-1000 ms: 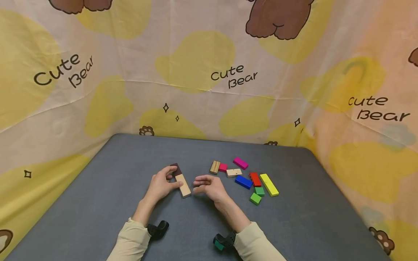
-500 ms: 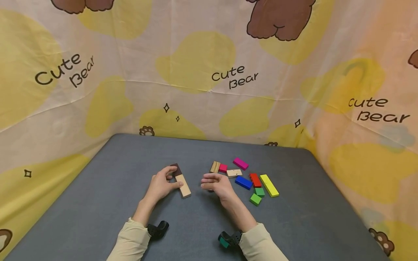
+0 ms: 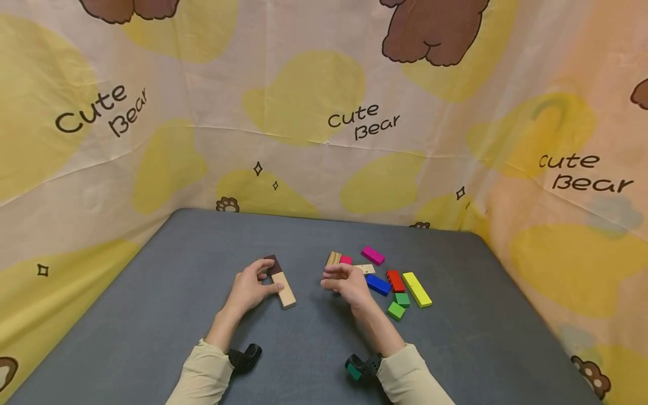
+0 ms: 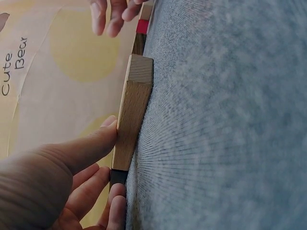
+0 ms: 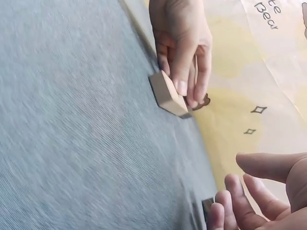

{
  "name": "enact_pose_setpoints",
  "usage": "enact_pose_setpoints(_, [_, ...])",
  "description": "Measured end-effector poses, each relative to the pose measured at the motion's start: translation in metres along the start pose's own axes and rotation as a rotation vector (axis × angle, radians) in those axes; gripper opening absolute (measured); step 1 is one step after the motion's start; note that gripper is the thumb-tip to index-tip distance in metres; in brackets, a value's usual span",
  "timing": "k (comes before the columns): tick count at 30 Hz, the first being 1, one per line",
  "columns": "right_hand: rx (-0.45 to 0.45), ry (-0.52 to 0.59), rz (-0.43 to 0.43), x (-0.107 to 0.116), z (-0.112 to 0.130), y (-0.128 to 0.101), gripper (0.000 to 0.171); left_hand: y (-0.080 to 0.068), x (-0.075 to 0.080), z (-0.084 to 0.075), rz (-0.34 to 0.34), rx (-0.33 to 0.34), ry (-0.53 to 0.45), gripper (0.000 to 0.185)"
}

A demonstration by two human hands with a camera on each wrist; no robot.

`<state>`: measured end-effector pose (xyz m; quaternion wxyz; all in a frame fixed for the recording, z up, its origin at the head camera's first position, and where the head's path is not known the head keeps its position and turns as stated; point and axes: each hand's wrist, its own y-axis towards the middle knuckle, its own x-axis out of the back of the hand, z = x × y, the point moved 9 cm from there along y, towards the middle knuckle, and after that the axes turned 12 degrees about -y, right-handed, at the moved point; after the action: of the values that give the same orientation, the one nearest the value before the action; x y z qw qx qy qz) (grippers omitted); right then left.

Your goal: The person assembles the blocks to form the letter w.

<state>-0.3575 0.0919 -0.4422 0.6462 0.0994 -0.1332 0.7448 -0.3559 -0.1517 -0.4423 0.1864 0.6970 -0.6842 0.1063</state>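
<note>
Head view, left hand (image 3: 248,289): fingers and thumb pinch the light wooden block (image 3: 284,288).
Right hand (image 3: 348,283): relaxed, empty, near the blue block (image 3: 378,284).

- The head view looks forward and down from above the person's shoulders, taking in the whole grey felt-covered table (image 3: 152,315), both sleeved forearms and the cartoon-bear cloth backdrop (image 3: 324,124) from a middling distance.
- The left wrist view sits very low and close, rolled on its side, grazing along the tabletop past the left hand (image 4: 72,177) at the long pale wooden block with a dark end (image 4: 132,122).
- The right wrist view, also tilted and close to the surface, looks across the table toward the left hand (image 5: 180,43), with the right hand's fingertips (image 5: 240,201) in its lower corner.
- All three views share that block (image 3: 282,286) (image 5: 168,93) and the left hand (image 3: 250,288).
</note>
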Motion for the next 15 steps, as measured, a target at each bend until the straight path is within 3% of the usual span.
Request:
enact_pose_setpoints(6, [0.092, -0.019, -0.075, 0.019, 0.007, 0.008, 0.035, 0.001, -0.001, 0.003, 0.002, 0.005, 0.002, 0.063])
enact_pose_setpoints(11, [0.2, -0.118, -0.128, 0.037, 0.012, 0.019, 0.033, 0.001, -0.001, 0.004, 0.002, 0.009, -0.004, 0.063])
enact_pose_setpoints(15, [0.203, -0.188, -0.137, 0.051, 0.009, 0.028, 0.035, 0.002, 0.0, 0.004, 0.001, 0.012, -0.009, 0.063])
